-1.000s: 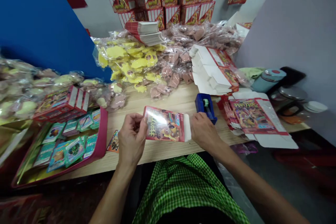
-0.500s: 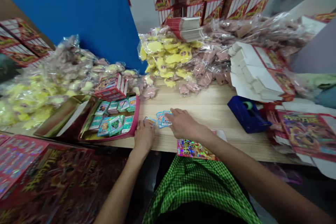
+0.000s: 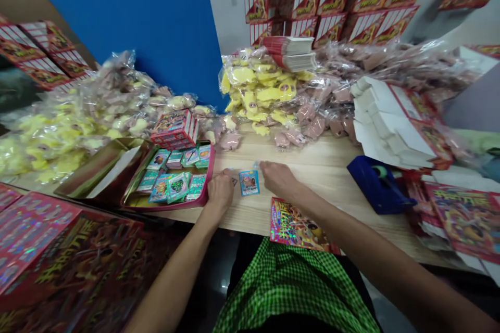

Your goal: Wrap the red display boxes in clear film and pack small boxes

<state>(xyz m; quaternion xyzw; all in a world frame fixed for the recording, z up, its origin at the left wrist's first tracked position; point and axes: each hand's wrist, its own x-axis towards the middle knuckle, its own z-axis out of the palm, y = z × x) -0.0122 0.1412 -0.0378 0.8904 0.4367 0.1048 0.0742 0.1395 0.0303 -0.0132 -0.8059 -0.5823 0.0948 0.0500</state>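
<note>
A blue-bordered trading card point(image 3: 249, 183) lies face up on the wooden table between my hands. My left hand point(image 3: 221, 190) is closed beside the card box, with the edge of another card point(image 3: 235, 180) showing at its fingertips. To the right of the blue card, my right hand point(image 3: 278, 178) is closed in a pinch; a small pale, see-through bit shows at its fingertips, too small to name. The pink-rimmed box point(image 3: 207, 195) at my left holds several stacks of cards point(image 3: 177, 187). A shiny printed red packet point(image 3: 299, 225) lies at the table's front edge.
Red boxes point(image 3: 175, 127) rest on the card box's back edge. Bagged yellow plush pieces point(image 3: 258, 91) and pinkish ones point(image 3: 312, 117) pile up behind. A blue tape dispenser point(image 3: 377, 187) and unfolded cartons point(image 3: 390, 125) stand at right. Large red cartons point(image 3: 74, 265) are at lower left.
My right hand has drawn back from the cards and its fingers have closed. The blue-bordered card now lies uncovered between my hands. My left hand has curled more tightly; the view has shifted slightly.
</note>
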